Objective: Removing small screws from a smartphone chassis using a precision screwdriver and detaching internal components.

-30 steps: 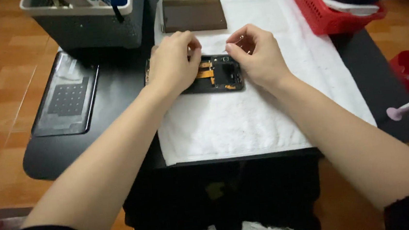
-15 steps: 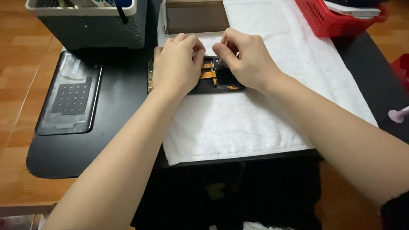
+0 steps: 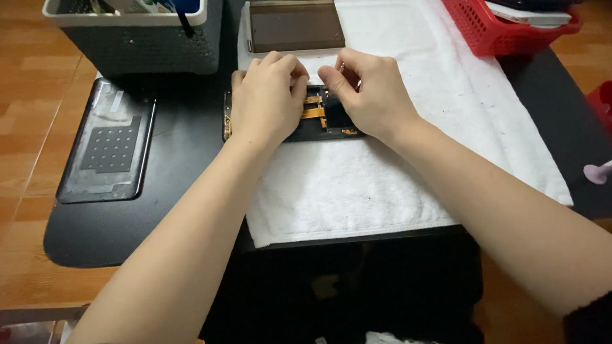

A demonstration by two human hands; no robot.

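Just above centre frame, an opened phone (image 3: pixel 320 116) with orange flex cables lying flat on a white towel (image 3: pixel 365 182), mostly covered by both hands. Left hand (image 3: pixel 265 99) pressing down on its left half, fingers curled and bunched. Right hand (image 3: pixel 369 94) over its right half, fingertips pinched narrow at the top edge; whether anything is pinched, cannot tell. Directly above, a brown rectangular panel (image 3: pixel 296 26). Upper left, a grey bin (image 3: pixel 139 43); left, a transparent phone back cover (image 3: pixel 108 140) on the black table (image 3: pixel 179 218); upper right, a red basket (image 3: pixel 487 23).

white towel (image 3: pixel 408 178), black table (image 3: pixel 179 218), red basket (image 3: pixel 486 16), grey bin (image 3: pixel 143 50), orange ribbon cable (image 3: pixel 312 112).
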